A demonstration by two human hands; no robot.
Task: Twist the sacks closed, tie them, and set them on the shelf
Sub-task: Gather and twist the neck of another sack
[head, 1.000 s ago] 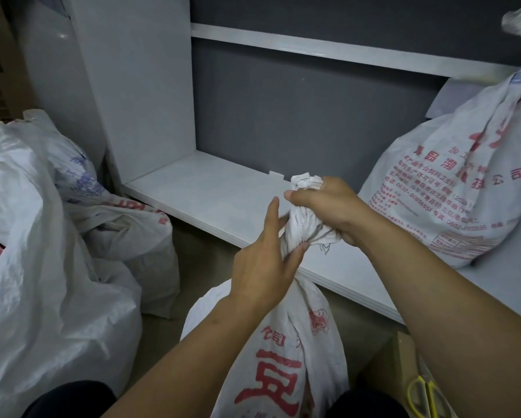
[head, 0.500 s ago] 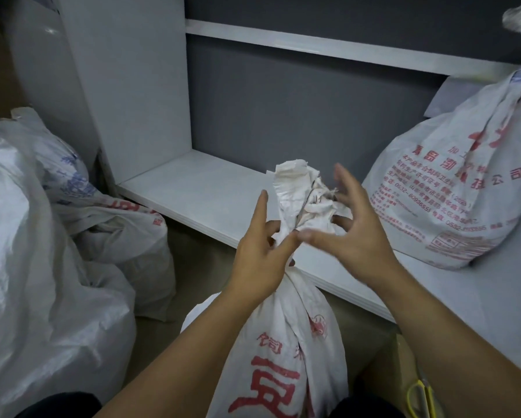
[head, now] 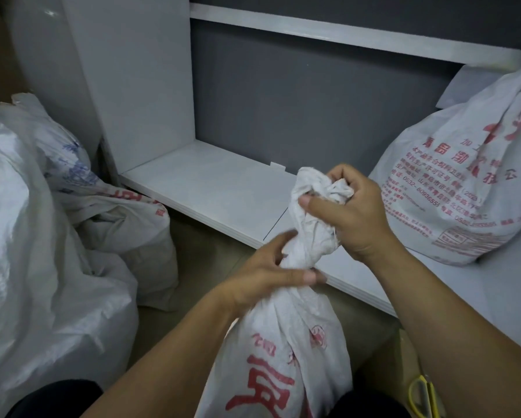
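Observation:
A white woven sack with red print stands upright between my knees, its top twisted into a narrow neck. My left hand grips that neck low down, thumb across the front. My right hand holds the bunched loose end above it, thumb pressed into the crumpled cloth. Behind my hands runs the white shelf. A second printed sack, its top gathered, sits on the shelf at the right.
Several white sacks are heaped on the floor at the left, one leaning by the shelf's corner. Yellow-handled scissors lie at the lower right. A white upright panel bounds the shelf on the left.
My right hand, spread open half a second ago, has closed on the sack's loose end. My left hand has slid lower and wrapped around the twisted neck.

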